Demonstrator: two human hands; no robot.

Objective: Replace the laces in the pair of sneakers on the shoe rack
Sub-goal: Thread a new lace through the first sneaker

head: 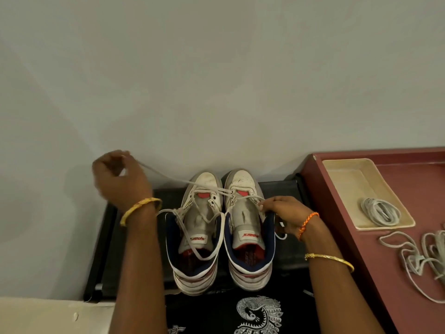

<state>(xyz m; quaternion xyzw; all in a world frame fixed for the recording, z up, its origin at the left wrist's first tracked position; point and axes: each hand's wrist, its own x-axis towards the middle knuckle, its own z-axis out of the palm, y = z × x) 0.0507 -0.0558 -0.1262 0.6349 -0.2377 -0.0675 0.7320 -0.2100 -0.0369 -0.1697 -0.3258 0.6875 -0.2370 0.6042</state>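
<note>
Two white, red and navy sneakers stand side by side on a black shoe rack [277, 189], toes to the wall. My left hand [118, 177] is raised to the left and pinches a grey-white lace [173, 178] that runs taut from the right sneaker [248, 227] across the left sneaker [197, 227]. My right hand [281, 213] grips the right sneaker's eyelet flap, fingers curled by the lace holes. A loose lace loops over the left sneaker's opening.
A maroon table [342, 237] stands to the right of the rack. On it a cream tray [337, 169] holds a coiled lace [380, 212], and loose laces [419, 259] lie in front of the tray. The wall is right behind the shoes.
</note>
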